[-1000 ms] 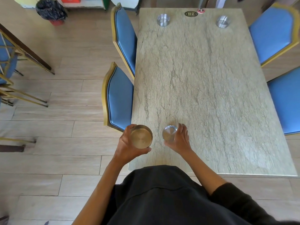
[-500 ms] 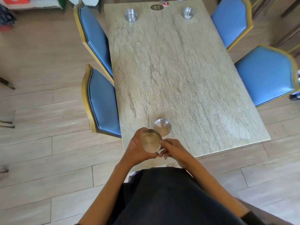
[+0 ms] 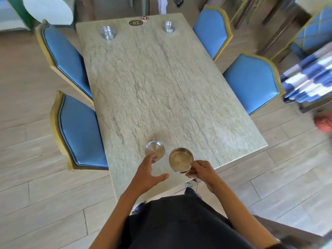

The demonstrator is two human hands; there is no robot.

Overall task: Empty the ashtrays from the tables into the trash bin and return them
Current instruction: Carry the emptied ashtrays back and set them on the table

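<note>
Fingers (image 3: 195, 166) of right hand (image 3: 203, 174) curled round a brass-toned ashtray (image 3: 180, 159) above the bench (image 3: 161, 83) near edge, left hand (image 3: 147, 175) spread wide, fingertips touching a steel ashtray (image 3: 154, 150) resting on the bench, two more ashtrays (image 3: 108, 32) at the far end.

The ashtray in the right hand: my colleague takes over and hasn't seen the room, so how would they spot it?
Find the long stone-patterned table between the blue chairs. At its near end, two metal ashtrays sit side by side. The brass-toned ashtray is the right one, open side up, gripped by the right hand; the silver ashtray beside it is touched by the left hand.
</note>
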